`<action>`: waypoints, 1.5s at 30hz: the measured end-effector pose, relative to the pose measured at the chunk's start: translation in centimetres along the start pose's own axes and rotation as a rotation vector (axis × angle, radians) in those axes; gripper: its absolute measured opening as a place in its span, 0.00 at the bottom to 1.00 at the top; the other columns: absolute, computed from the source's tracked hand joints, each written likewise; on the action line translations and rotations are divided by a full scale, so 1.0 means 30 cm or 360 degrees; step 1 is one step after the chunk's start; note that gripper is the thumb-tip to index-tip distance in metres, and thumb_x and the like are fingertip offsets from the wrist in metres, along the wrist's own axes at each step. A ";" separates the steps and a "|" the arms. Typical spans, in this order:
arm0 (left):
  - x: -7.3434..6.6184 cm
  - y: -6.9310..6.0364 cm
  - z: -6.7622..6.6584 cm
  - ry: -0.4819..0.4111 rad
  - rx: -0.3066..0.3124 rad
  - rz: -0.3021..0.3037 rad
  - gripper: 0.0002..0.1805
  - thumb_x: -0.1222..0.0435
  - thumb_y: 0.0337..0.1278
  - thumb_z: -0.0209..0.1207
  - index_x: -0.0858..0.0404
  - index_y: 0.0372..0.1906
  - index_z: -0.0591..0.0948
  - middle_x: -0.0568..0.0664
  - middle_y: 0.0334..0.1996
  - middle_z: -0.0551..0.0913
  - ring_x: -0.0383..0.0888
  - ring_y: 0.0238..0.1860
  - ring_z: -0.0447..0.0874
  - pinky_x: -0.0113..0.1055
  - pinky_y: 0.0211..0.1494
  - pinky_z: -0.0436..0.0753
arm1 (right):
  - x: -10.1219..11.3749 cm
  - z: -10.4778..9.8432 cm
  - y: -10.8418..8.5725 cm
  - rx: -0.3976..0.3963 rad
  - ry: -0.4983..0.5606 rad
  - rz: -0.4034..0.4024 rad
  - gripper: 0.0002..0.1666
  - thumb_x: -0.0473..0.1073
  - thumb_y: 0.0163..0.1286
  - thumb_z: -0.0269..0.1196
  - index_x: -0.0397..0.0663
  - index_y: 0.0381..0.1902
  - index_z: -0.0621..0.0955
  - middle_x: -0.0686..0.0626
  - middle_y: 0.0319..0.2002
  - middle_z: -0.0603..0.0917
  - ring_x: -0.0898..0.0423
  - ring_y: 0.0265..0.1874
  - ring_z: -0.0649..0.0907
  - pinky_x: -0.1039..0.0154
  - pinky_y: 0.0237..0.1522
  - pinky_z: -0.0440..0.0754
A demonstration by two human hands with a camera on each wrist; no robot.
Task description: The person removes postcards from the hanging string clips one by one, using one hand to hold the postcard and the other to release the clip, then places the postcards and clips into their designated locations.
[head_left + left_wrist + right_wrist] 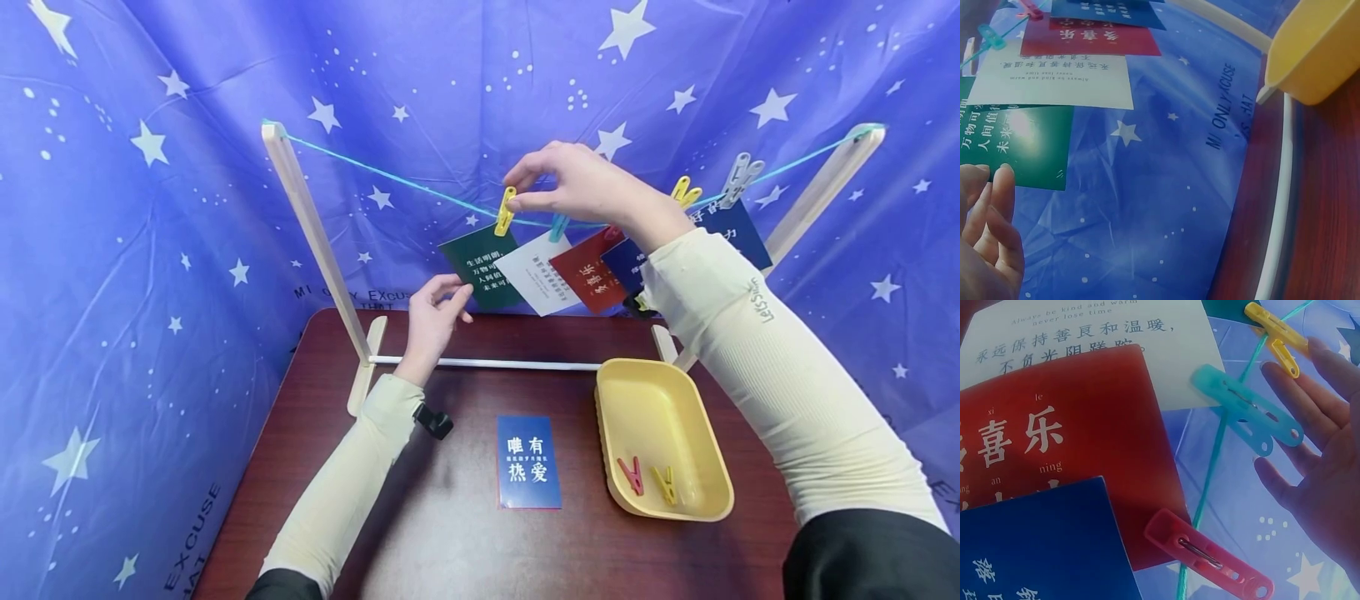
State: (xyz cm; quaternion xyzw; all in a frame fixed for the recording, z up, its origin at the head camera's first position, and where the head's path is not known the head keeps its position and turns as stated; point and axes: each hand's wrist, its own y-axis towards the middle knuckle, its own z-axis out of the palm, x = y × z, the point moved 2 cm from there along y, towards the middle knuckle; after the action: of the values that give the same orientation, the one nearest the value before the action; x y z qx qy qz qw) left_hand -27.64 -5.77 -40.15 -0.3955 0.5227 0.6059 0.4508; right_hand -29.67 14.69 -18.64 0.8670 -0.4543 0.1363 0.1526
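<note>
A dark green printed card (474,265) hangs from a teal string (401,177), under a yellow clothespin (502,218). At the upper end of this clothespin, my right hand (577,179) has thumb and index finger on either side of it. The right wrist view shows its handles (1286,359) spread between those fingers. My left hand (433,312) is beside the card's lower left edge. In the left wrist view its fingertips (1004,178) overlap the card's printed face, with a gap between them; contact there I cannot tell.
Along the string hang a white card (538,271), a red card (592,271) and blue cards, with coloured clothespins. Wooden posts (315,242) carry the string. A blue card (528,492) lies on the table beside a yellow basket (652,375) holding red and yellow clothespins.
</note>
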 end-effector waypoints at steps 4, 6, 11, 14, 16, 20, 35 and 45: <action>0.004 -0.005 -0.003 -0.0006 -0.0017 0.0040 0.11 0.74 0.66 0.66 0.77 0.48 0.83 0.54 0.37 0.90 0.35 0.16 0.80 0.25 0.19 0.70 | -0.006 0.009 -0.005 0.0005 0.0033 0.0024 0.23 0.50 0.77 0.64 0.46 0.63 0.83 0.42 0.55 0.86 0.46 0.62 0.75 0.43 0.65 0.71; 0.009 -0.011 -0.005 -0.0003 -0.0024 0.0058 0.10 0.74 0.65 0.66 0.77 0.47 0.83 0.56 0.37 0.90 0.35 0.16 0.80 0.25 0.19 0.69 | -0.009 0.016 -0.007 0.0009 0.0054 0.0032 0.22 0.50 0.77 0.64 0.45 0.63 0.83 0.41 0.55 0.86 0.46 0.62 0.75 0.42 0.65 0.71; 0.017 -0.022 -0.006 0.0013 -0.0014 0.0103 0.08 0.75 0.65 0.67 0.78 0.44 0.84 0.62 0.38 0.89 0.36 0.15 0.79 0.25 0.21 0.72 | -0.015 0.028 -0.006 0.0000 0.0075 0.0015 0.20 0.47 0.77 0.64 0.44 0.60 0.83 0.41 0.54 0.86 0.46 0.61 0.75 0.43 0.64 0.71; 0.020 -0.019 -0.006 0.0003 -0.0003 0.0130 0.08 0.74 0.64 0.67 0.78 0.43 0.85 0.61 0.37 0.89 0.37 0.16 0.79 0.25 0.24 0.76 | -0.018 0.029 -0.004 -0.0024 0.0083 -0.0007 0.17 0.46 0.77 0.65 0.43 0.58 0.83 0.42 0.52 0.87 0.45 0.59 0.74 0.44 0.61 0.71; 0.019 -0.017 -0.007 -0.0004 -0.0005 0.0144 0.08 0.74 0.64 0.67 0.78 0.43 0.85 0.58 0.36 0.89 0.37 0.16 0.79 0.25 0.24 0.76 | -0.020 0.029 -0.002 -0.0040 0.0095 -0.0024 0.16 0.46 0.77 0.65 0.43 0.56 0.83 0.43 0.50 0.87 0.46 0.58 0.74 0.45 0.59 0.71; 0.015 -0.014 -0.011 0.0000 -0.0019 0.0165 0.07 0.74 0.65 0.67 0.77 0.42 0.85 0.53 0.33 0.90 0.37 0.15 0.78 0.26 0.22 0.74 | -0.022 0.029 -0.002 -0.0070 0.0107 -0.0063 0.14 0.45 0.78 0.64 0.44 0.54 0.83 0.45 0.48 0.85 0.48 0.55 0.74 0.48 0.54 0.70; 0.004 -0.022 -0.011 0.0007 -0.0009 0.0188 0.08 0.73 0.65 0.67 0.77 0.42 0.86 0.61 0.35 0.89 0.37 0.16 0.79 0.26 0.20 0.69 | -0.025 0.048 -0.028 -0.0267 0.0176 -0.0250 0.06 0.37 0.74 0.67 0.38 0.43 0.82 0.42 0.50 0.79 0.44 0.43 0.73 0.57 0.40 0.70; -0.005 -0.023 -0.009 -0.0029 0.0010 0.0201 0.08 0.74 0.64 0.67 0.78 0.43 0.86 0.55 0.34 0.89 0.37 0.16 0.79 0.25 0.21 0.72 | -0.031 0.046 -0.042 -0.0430 0.0185 -0.0245 0.04 0.36 0.71 0.69 0.38 0.37 0.86 0.44 0.46 0.77 0.55 0.47 0.73 0.60 0.40 0.71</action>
State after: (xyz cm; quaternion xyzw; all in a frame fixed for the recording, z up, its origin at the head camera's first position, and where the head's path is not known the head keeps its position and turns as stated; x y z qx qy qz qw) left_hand -26.92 -6.04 -40.24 -0.3548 0.5445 0.6351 0.4175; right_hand -29.01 15.52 -20.45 0.8616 -0.3910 0.1119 0.3038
